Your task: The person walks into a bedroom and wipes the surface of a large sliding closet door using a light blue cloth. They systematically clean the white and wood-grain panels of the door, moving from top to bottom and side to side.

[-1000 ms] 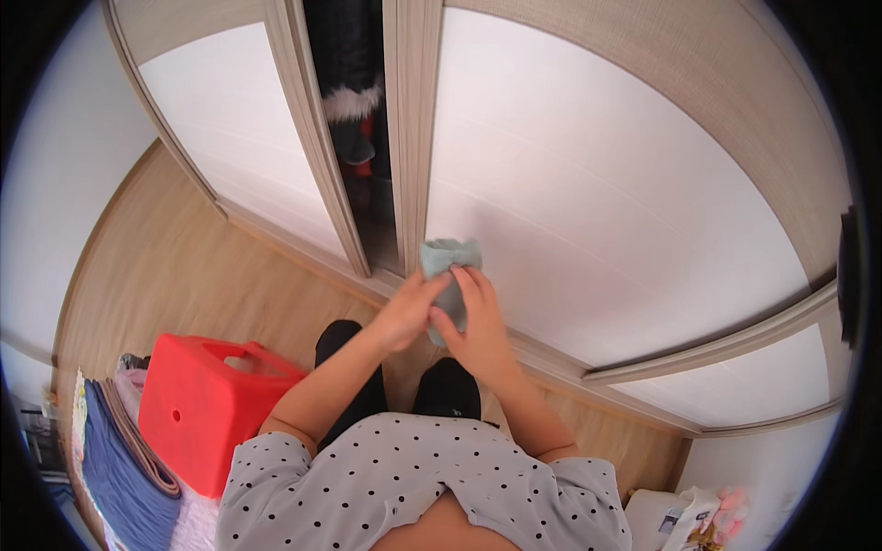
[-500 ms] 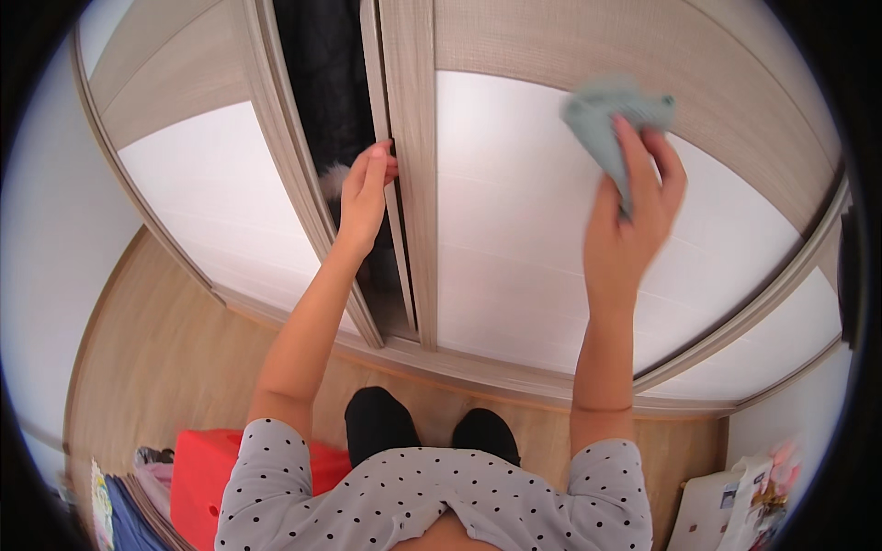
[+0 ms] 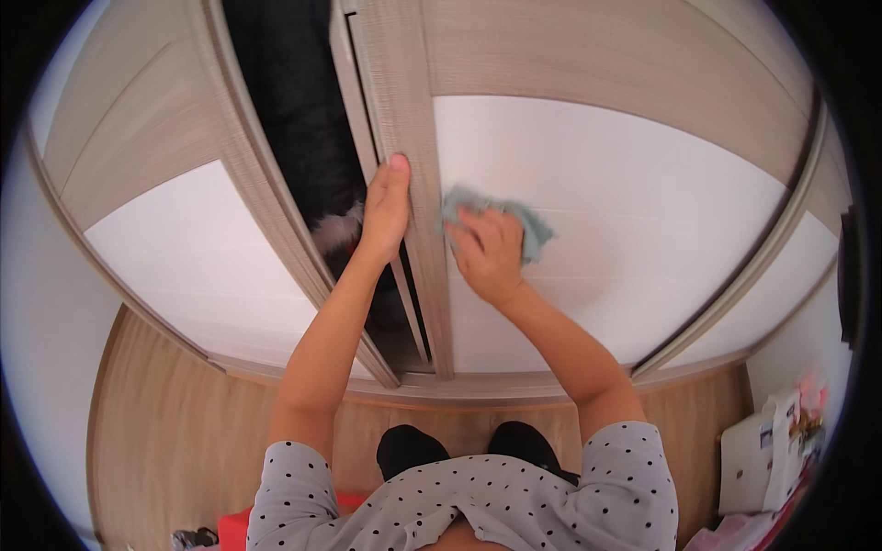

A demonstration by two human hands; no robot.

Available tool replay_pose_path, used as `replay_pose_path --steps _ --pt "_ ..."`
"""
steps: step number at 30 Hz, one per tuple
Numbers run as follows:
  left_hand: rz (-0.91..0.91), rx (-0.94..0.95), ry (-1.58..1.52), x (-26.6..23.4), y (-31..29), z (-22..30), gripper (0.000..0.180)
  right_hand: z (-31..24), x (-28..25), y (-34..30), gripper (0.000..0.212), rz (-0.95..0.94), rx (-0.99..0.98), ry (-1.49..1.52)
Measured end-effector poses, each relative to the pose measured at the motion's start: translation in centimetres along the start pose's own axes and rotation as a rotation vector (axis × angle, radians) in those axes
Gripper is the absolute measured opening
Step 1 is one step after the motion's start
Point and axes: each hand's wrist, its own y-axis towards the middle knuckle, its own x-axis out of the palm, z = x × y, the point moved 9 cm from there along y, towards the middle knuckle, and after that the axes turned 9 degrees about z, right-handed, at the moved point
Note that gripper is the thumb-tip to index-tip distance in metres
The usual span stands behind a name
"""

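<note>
A sliding wardrobe door (image 3: 625, 156) with a white panel and wood-look frame stands before me. My right hand (image 3: 491, 250) presses a grey-green cloth (image 3: 537, 231) to the white panel, close to its left edge; the cloth is crumpled and slightly blurred. At the door's left edge, my left hand (image 3: 387, 207) is closed around the upright frame (image 3: 418, 119). Its thumb lies on the front, and its fingers are hidden behind the edge. Dark clothes (image 3: 294, 101) and a pale fluffy trim (image 3: 338, 228) show in the gap beside it.
Another wardrobe door (image 3: 202, 243) is left of the gap. The bottom track (image 3: 496, 390) runs along the wood floor (image 3: 175, 432). Behind me at left is a red object (image 3: 234, 531); at the lower right stands a white box-like item (image 3: 746, 464) with things around it.
My right hand has brought the cloth down and left across the white panel, toward the door frame. My left hand now grips the door edge with its thumb on the front. The view has shifted.
</note>
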Motion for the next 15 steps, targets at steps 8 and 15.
replay_pose_path --steps 8,15 --pt "0.135 0.132 0.050 -0.6 -0.1 0.7 0.053 7.3 -6.0 3.2 0.037 0.202 0.107 -0.268" --pt "0.160 0.156 0.090 0.5 -0.5 0.8 0.053 6.2 -4.6 1.4 0.036 0.154 0.354 -0.300"
